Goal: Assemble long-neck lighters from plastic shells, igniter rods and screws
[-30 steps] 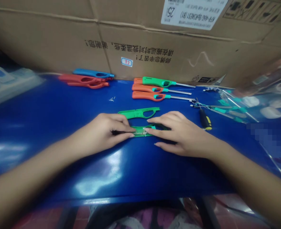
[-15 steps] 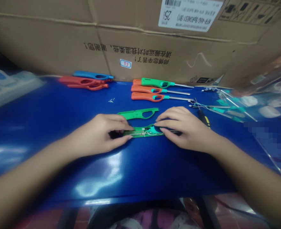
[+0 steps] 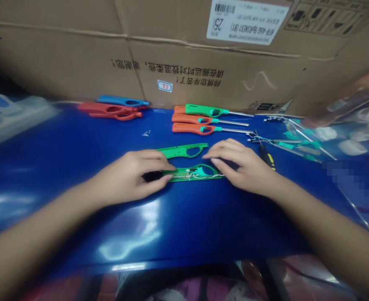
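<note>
The left hand point(image 3: 140, 173) pinches one shell's point(image 3: 184, 170) left end; the right hand point(image 3: 237, 165) curls loosely by its right end, hold unclear. The table point(image 3: 190, 225) extends well nearward of the shell. Beyond it: one cover point(image 3: 180, 151), four handles point(image 3: 187, 128); rightward, one screwdriver point(image 3: 266, 158).

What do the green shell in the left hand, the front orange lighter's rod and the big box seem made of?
Green shell: probably moulded plastic, smooth-looking, with thin, evenly coloured walls.
Front orange lighter's rod: likely metal, smooth and silvery, with a bright highlight.
Big box: cardboard, matte brown, with creases and printing.
</note>
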Motion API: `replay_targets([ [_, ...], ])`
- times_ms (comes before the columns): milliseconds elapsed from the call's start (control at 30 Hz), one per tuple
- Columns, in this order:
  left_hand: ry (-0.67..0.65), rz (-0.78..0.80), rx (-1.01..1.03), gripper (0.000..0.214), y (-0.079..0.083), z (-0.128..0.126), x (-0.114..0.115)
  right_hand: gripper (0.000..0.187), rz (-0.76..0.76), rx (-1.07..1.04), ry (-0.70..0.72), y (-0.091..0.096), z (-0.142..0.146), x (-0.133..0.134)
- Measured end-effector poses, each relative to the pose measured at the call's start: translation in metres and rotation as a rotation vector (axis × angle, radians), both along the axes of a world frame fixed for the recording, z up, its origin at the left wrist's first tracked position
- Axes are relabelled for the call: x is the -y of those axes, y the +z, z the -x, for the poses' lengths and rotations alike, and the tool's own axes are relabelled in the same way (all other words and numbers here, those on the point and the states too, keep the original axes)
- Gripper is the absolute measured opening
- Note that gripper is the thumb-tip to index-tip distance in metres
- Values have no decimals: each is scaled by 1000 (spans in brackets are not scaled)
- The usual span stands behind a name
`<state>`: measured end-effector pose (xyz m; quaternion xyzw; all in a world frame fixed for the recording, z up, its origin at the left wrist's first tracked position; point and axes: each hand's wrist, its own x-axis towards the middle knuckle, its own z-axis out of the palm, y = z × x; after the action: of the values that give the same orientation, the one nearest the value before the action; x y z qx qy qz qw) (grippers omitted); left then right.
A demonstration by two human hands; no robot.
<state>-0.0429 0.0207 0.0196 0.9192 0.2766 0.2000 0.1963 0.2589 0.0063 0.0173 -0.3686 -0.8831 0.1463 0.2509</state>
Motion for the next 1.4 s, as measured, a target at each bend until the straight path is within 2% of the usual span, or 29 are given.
replay_targets([
  [100, 116, -128, -17, 29, 0, 0, -2, 41, -70, 130, -68, -3, -4, -3],
  [200, 190, -213, -95, 33, -4, 3, -10, 49, -77, 249, -101, -7, -8, -5],
  [433, 181, -191, -104, 35, -13, 6, -17, 43, -55, 233, -147, -10, -8, -5],
  [533, 241, -174, -57, 36, -9, 3, -10, 53, -27, 208, -147, -9, -3, -2],
  [633, 329, -117, 31, 34, -5, 0, -4, 65, -11, 177, -134, -7, 2, 1],
  [700, 360, -40, 106, 32, -3, -2, 0, 66, -33, 138, -135, -6, 4, 2],
  [867, 370, 313, 241, 34, 1, -8, 6, 53, -160, 71, -150, -4, 3, 3],
  [967, 339, 369, 222, 33, 5, -9, 8, 46, -174, 81, -117, -2, 3, 4],
  [1200, 250, 320, 164, 29, 4, -9, 10, 37, -160, 130, -7, 0, 4, 6],
  [1267, 227, 216, 143, 28, 3, -9, 9, 34, -163, 144, -7, 1, 4, 6],
  [1400, 94, -39, 6, 30, -1, -8, 8, 34, -150, 181, -13, 0, 5, 5],
])
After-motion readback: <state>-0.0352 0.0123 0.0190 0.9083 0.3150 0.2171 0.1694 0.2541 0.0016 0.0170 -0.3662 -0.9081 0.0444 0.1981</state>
